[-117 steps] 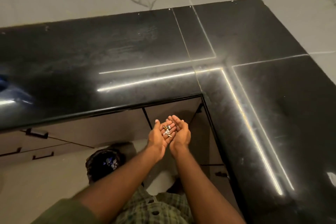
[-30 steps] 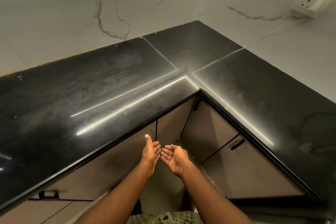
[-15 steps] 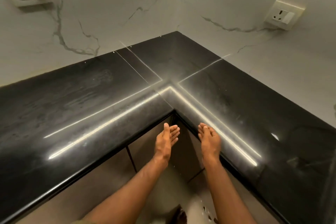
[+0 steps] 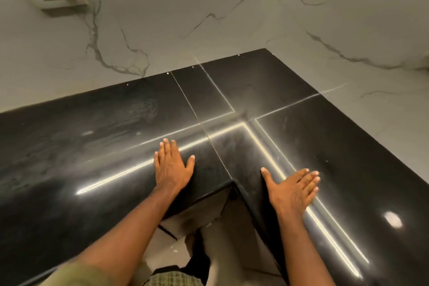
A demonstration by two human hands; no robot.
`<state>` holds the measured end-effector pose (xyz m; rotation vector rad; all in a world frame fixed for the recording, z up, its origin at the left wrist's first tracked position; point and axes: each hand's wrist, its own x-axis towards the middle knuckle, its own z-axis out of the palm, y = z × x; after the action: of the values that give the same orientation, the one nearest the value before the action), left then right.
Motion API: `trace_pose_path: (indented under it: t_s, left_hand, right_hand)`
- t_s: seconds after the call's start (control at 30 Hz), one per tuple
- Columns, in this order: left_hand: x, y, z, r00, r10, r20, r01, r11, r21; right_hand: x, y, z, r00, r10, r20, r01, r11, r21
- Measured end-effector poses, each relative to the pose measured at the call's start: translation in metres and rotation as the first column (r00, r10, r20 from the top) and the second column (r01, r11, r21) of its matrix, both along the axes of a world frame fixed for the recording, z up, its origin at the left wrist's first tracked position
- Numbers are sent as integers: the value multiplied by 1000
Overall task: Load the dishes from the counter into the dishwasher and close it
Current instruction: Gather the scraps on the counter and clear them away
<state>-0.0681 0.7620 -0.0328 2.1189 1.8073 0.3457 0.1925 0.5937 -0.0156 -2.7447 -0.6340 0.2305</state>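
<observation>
Resting flat with fingers straight and spread, left hand (image 4: 172, 165) then right hand (image 4: 293, 189), on the glossy black counter (image 4: 92, 151) — no longer cupped below its edge — finding no dishes or dishwasher near the fingers, likely slippery, breakable, best gripped by rims.

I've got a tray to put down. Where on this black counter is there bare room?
Bare stretches: the long run of the counter left of the left hand, the back corner by the marble wall, and the run right of the right hand. Only the inner corner is taken, with both palms lying flat.
</observation>
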Motion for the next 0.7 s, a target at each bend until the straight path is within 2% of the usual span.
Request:
trace_pose_path:
  t_s: [0.1, 0.27, 0.37, 0.53, 0.7]
  left_hand:
    - [4, 49, -1, 996, 49, -69, -49, 999, -5]
    - [18, 140, 4, 971, 229, -63, -232, 972, -38]
    - [12, 186, 2, 967, 227, -117, -230, 973, -10]
    - [5, 242, -8, 965, 203, -165, -196, 979, 57]
    - [13, 280, -8, 935, 341, -98, -333, 939, 86]
  right_hand:
    - [33, 26, -3, 994, -102, 23, 103, 994, -32]
    - [85, 92, -6, 984, -175, 40, 178, 980, -87]
    - [100, 146, -4, 984, -177, 22, 178, 977, -116]
    - [100, 247, -4, 998, -36, 49, 41, 993, -113]
    - [98, 353, -6, 986, 147, 82, -137, 984, -114]
